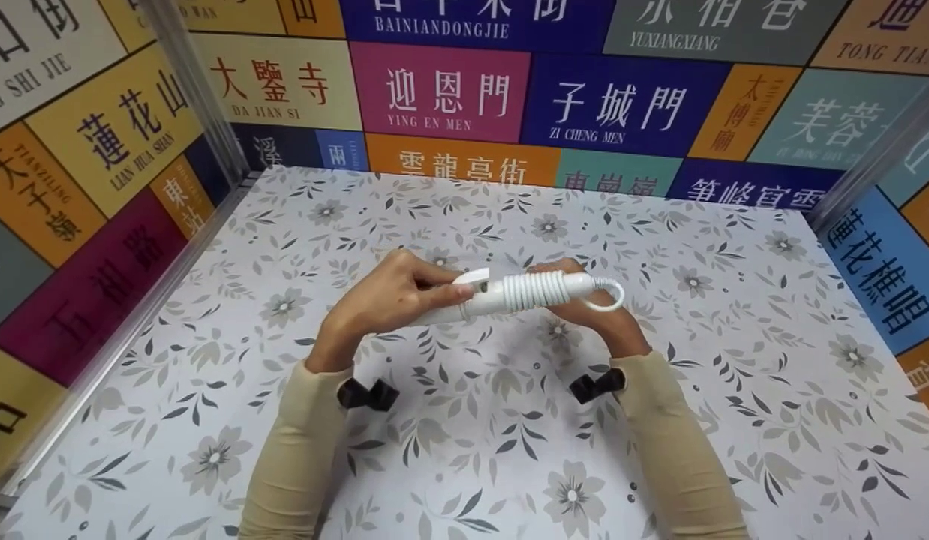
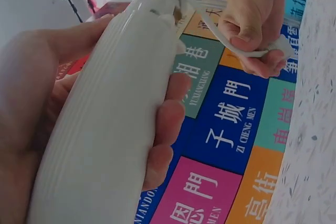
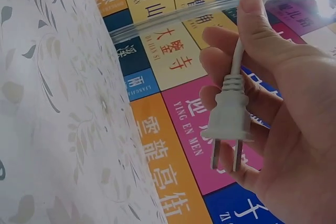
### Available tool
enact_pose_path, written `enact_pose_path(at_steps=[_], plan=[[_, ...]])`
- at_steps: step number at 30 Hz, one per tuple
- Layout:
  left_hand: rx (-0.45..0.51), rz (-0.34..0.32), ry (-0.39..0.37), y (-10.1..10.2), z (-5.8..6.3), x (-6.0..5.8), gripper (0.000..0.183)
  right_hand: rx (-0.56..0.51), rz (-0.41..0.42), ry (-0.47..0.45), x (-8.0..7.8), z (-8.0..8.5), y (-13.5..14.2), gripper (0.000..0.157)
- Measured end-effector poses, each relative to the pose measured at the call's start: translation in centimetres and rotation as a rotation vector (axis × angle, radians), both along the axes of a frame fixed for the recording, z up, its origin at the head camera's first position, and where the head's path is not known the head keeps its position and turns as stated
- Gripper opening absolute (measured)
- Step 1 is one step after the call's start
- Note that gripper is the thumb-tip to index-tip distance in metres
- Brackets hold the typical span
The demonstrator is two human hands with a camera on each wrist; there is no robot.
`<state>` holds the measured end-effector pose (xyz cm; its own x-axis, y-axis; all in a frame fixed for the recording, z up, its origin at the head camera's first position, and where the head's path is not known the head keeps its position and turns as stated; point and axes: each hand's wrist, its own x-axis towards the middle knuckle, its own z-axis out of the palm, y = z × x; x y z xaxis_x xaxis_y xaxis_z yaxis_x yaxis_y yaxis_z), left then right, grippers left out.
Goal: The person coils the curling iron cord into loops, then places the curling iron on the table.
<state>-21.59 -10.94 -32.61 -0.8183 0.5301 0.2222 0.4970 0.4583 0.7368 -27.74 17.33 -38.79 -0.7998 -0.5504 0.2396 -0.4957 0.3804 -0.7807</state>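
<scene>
A long white curling iron [image 1: 483, 301] with a raised lever [image 1: 476, 277] is held above the table, tilted slightly. My left hand [image 1: 401, 296] grips its body, thumb near the lever; the left wrist view shows the fingers wrapped round the ridged white casing [image 2: 107, 103]. White cord [image 1: 536, 291] is coiled in several turns round the other end, and a loop stands out at the tip. Behind the coil is my right hand [image 1: 581, 315], partly hidden. In the right wrist view that hand pinches the cord [image 3: 237, 59] between thumb and fingers, with the two-prong plug [image 3: 229, 111] hanging below.
A table with a white floral cover [image 1: 479, 435] lies beneath both hands. Panels with coloured place-name signs [image 1: 438, 90] stand along the back and both sides. A dark wrist-mounted piece [image 1: 368, 393] shows at each cuff.
</scene>
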Motion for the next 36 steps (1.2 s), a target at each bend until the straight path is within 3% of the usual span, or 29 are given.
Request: enact_pose_path(at_steps=[2,4,9,13,17,24,30,36], plan=[[-0.02,-0.039,0.005,0.0,-0.2,-0.1,0.029,-0.064,0.059,-0.008,-0.1,0.0,0.1,0.013],[-0.046,-0.065,-0.008,0.0,-0.4,-0.3,0.03,-0.085,0.051,-0.061,0.0,0.2,0.3,0.006],[-0.115,-0.11,-0.071,0.2,-1.0,-0.8,0.03,0.065,-0.123,-0.157,0.1,0.7,0.5,0.011],[-0.165,-0.125,-0.101,0.3,-1.4,-0.9,0.029,0.136,-0.125,-0.15,0.0,0.7,0.3,0.018],[-0.263,-0.079,-0.103,0.6,-1.4,-0.8,0.03,0.169,-0.103,-0.153,0.1,0.7,0.1,0.019],[-0.418,-0.022,-0.042,1.5,-1.5,-0.4,0.034,0.174,-0.096,-0.132,0.6,1.5,-0.3,0.016],[-0.44,0.03,-0.04,2.0,-1.9,-0.5,0.033,0.185,-0.138,-0.049,1.9,2.6,-1.1,0.012],[-0.425,0.14,-0.048,2.4,-2.2,-0.8,0.033,0.208,-0.162,0.088,3.1,3.5,-2.0,0.011]])
